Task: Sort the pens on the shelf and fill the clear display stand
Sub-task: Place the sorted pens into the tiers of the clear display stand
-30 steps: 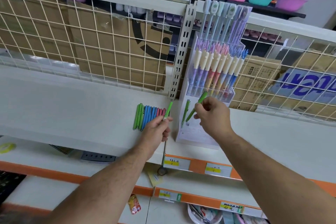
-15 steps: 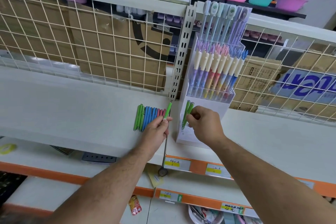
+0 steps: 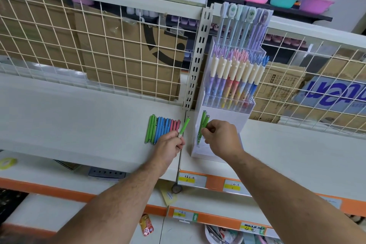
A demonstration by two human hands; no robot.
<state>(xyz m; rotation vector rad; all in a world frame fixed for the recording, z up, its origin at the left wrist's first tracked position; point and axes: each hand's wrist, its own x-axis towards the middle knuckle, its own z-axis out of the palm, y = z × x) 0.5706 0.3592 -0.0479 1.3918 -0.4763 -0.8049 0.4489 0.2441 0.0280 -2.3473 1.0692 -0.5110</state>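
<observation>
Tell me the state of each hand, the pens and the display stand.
Clear display stand, upright, back tiers full, front tier nearly empty.
Left hand, grips one tilted green pen.
Right hand, pinches two green pens in the front tier.
Loose pens, lying side by side on the shelf, grouped by colour.

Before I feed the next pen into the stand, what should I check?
1. Left hand grip on the green pen: ok, pinched near its lower end.
2. Right hand clear of the front tier: not ok, it pinches the slotted green pens.
3. Those pens seated in the clear display stand: cannot tell, the hand hides their lower ends.
4. Free room in the front tier: cannot tell.
5. Loose pens on the shelf grouped by colour: ok, green, blue, pink.
</observation>
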